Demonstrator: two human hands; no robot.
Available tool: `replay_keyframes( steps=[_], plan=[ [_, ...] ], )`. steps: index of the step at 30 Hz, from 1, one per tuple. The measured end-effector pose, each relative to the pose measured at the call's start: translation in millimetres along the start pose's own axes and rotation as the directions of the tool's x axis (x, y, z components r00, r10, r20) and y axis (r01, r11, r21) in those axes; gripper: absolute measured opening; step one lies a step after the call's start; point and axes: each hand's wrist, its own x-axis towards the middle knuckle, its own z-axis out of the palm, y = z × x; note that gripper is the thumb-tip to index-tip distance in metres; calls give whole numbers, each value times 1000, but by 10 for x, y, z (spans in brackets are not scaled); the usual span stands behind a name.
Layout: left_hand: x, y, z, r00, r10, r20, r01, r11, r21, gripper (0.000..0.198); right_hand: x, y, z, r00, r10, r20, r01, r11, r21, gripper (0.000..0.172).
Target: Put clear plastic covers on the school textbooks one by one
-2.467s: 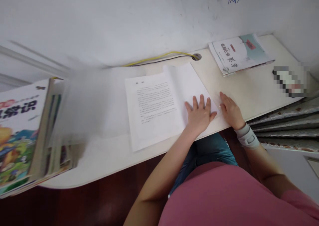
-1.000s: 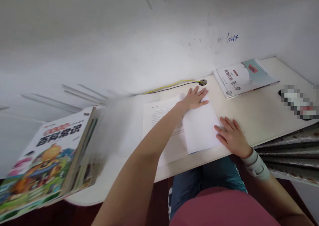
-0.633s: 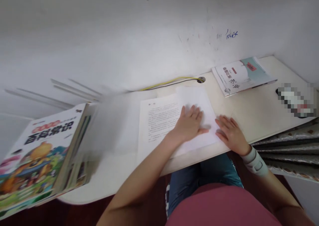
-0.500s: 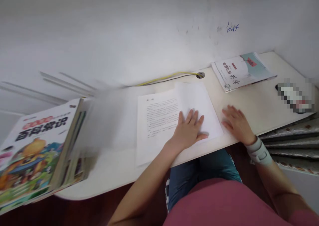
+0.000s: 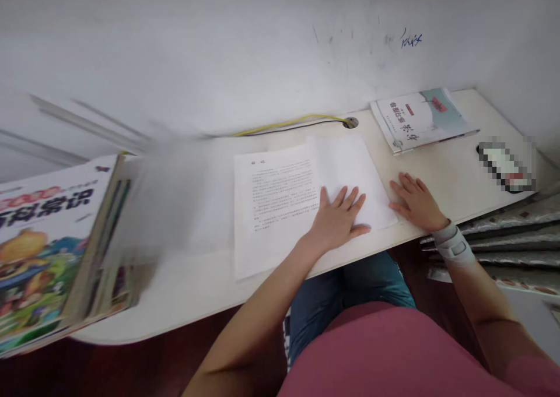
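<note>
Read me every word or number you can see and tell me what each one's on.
"科常识": title on the colourful book; the character before it is cut off.
"书法 练习指导": cover of the booklet.
Too small or blurred to read: the printed page, other cover lettering, blue handwriting on the wall.

This looks like a study nook, possibly in a home: printed pages (image 5: 280,210) lie open on a narrow white worktop (image 5: 188,280) along a pen-scribbled wall (image 5: 262,47), with colourfully illustrated books (image 5: 41,257) stacked at nine o'clock and a booklet (image 5: 415,123) at two.
</note>
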Motion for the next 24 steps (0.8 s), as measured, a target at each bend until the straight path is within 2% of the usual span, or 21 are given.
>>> replay_keyframes(
  steps=[7,14,20,24],
  plan=[
    [156,16,-59,999,28,19,-28,999,-19,75,16,8,-25,999,4,32,-4,1000,-17,59],
    [111,8,-15,998,68,15,-67,997,-40,74,13,17,5,1000,-5,12,5,1000,11,59],
    [228,33,-88,996,75,44,-73,996,-45,74,13,19,0,1000,0,12,0,1000,15,60],
    [213,38,-101,992,104,67,-99,993,-65,74,15,33,13,1000,-6,19,6,1000,14,59]
  ],
)
